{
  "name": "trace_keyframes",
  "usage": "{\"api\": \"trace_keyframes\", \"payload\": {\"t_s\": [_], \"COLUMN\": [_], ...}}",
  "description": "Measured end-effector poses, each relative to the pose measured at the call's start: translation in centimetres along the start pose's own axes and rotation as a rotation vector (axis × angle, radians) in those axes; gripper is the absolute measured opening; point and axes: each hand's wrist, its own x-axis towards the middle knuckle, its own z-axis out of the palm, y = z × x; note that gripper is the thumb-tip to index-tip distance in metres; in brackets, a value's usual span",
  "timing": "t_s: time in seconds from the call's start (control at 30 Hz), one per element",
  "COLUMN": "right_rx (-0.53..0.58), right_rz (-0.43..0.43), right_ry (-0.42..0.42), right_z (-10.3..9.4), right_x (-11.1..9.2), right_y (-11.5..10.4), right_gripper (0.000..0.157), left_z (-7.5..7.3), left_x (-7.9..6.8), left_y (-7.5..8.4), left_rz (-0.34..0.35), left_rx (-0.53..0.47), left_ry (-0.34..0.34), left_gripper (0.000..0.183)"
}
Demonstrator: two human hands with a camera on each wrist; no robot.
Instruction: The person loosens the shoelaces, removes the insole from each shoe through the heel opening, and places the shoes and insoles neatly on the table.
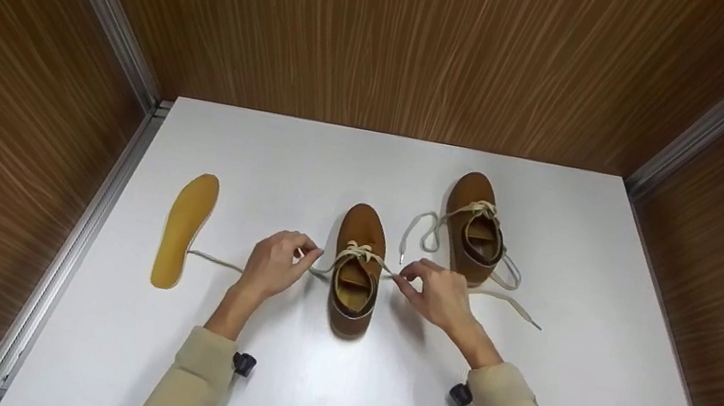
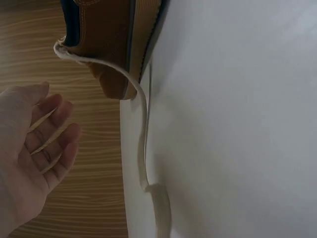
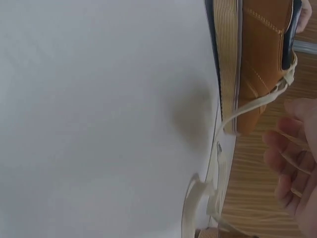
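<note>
A brown lace-up shoe point(image 1: 364, 225) stands in the middle of the white table, toe pointing away, its pale lace point(image 1: 359, 252) crossed at the top and stretching out to both sides. Left of it hovers my left hand point(image 1: 277, 264); in the left wrist view its fingers are loosely bent and hold nothing, while the lace end point(image 2: 142, 114) droops beside them to the table. My right hand point(image 1: 441, 294) is on the other side, fingertips close to the lace. Its fingers are relaxed in the right wrist view, and the lace point(image 3: 235, 114) runs past below them.
A second brown shoe point(image 1: 470, 193) sits farther back on the right, its loose laces point(image 1: 432, 233) trailing on both sides. At the left lies a tan insole point(image 1: 184, 232). Wood-patterned panels point(image 1: 389, 38) close off the table at the back and sides.
</note>
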Motion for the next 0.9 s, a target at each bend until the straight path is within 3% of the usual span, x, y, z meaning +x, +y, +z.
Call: {"api": "trace_keyframes", "payload": {"t_s": [0.17,0.33,0.6,0.9], "right_rx": [-0.016,-0.013,0.041,-0.01], "right_rz": [-0.051,-0.067,-0.012,0.049], "right_ry": [0.01,0.036,0.044,0.067], "right_z": [0.6,1.2,2.0,2.5], "right_x": [0.7,1.5,2.2,2.6], "right_y": [-1.3,-2.6,-4.0,-5.0], "right_gripper": [0.016,0.016,0.019,0.022], "left_z": [0.9,1.7,2.4,2.8], "left_x": [0.2,0.2,0.3,0.8], "left_y": [1.3,2.2,3.0,3.6], "left_rz": [0.04,0.033,0.04,0.027], "left_rx": [0.015,0.009,0.009,0.067], "left_ry": [-0.009,-0.011,0.018,0.054], "left_gripper": [0.018,0.02,0.022,0.02]}}
